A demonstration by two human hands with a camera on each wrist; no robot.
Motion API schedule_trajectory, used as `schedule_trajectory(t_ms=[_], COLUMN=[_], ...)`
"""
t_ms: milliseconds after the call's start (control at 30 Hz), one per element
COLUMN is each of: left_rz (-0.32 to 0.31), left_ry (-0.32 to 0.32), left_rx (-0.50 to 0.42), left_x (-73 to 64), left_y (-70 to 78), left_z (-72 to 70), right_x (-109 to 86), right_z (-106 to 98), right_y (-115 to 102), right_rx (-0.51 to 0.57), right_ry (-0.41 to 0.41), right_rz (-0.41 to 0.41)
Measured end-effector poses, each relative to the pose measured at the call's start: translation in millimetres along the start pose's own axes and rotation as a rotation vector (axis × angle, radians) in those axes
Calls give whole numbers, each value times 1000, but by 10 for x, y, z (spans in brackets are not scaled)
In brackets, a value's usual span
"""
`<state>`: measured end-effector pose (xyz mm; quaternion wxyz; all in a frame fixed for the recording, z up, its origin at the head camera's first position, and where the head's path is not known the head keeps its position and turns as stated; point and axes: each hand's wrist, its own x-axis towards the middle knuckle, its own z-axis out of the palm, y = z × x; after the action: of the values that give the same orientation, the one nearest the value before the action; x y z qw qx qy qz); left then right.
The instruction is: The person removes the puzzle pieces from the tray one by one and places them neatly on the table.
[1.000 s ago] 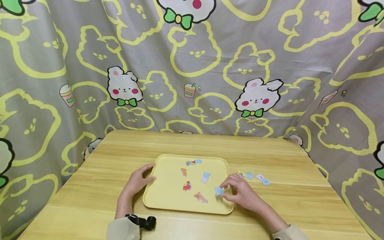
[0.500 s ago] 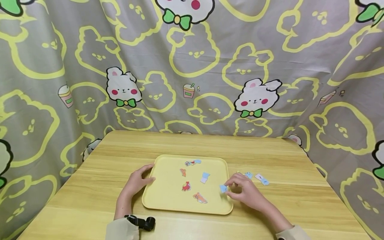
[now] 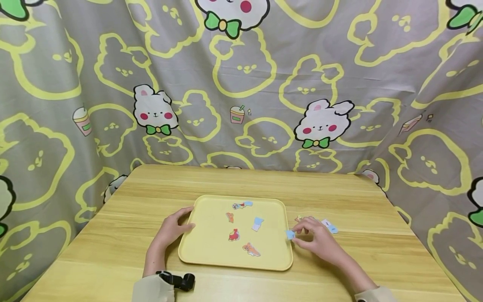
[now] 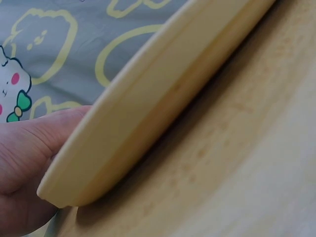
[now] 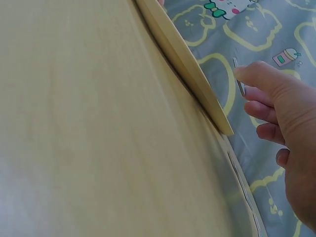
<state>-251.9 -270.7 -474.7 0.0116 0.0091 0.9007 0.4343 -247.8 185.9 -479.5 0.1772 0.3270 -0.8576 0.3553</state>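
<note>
Right of the frame's lower centre, the right hand pinches a small blue piece between thumb and fingertips, above the right rim of the yellow tray; a hold that slight could, I'd say, let it slip and drop either side. A low sweep of the knuckles might nudge the blue-and-white piece near them, and the left hand, resting loosely spread at the left rim, could shift the loose red piece by jolting everything.
</note>
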Motion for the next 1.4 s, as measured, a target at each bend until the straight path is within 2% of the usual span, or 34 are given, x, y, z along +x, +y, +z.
schedule_trajectory(t_ms=[267, 667, 1100, 1400], left_rz=[4, 13, 24, 21], left_ry=[5, 8, 18, 23], left_rx=[3, 20, 14, 19], left_x=[-3, 5, 3, -19], left_y=[3, -11, -21, 5], left_z=[10, -3, 13, 17], right_x=[-38, -46, -100, -204], right_z=[-70, -187, -298, -425], right_y=[100, 194, 273, 446], right_rx=[-27, -41, -86, -142], right_ry=[24, 72, 92, 116], right_rz=[17, -6, 64, 128])
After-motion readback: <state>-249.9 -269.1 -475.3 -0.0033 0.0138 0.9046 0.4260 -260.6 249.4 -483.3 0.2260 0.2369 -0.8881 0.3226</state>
